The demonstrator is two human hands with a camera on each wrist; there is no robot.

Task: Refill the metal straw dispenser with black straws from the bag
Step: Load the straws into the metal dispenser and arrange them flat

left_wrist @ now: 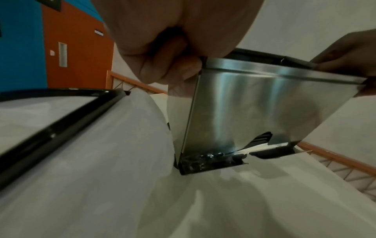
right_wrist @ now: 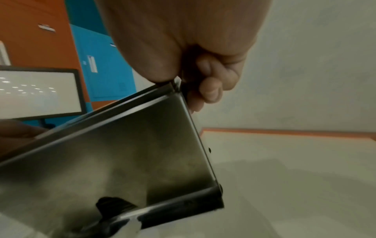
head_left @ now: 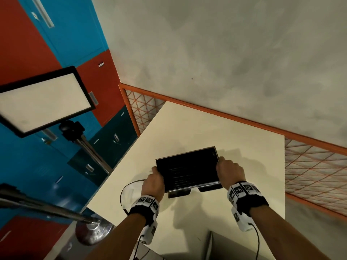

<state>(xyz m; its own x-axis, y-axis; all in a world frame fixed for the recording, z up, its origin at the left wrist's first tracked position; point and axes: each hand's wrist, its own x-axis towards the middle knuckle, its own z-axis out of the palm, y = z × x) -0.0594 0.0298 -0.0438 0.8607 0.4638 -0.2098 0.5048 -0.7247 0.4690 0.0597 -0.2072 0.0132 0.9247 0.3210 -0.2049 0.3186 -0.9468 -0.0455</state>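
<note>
Here the metal straw dispenser (head_left: 187, 170) stands on the white table (head_left: 234, 203), black straws (head_left: 189, 175) filling it; left hand (head_left: 153, 182) and right hand (head_left: 230, 172) curl fingers round its 2 ends, likely to steady it.

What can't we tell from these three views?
- Bag of straws: not identifiable in any view.
- Dispenser fill level: head view shows only a dark top with faint lines; metal walls block both wrist views.
- Left hand and right hand fingertips: hidden behind the dispenser's ends.
- Dispenser base contact with table: unclear.
</note>
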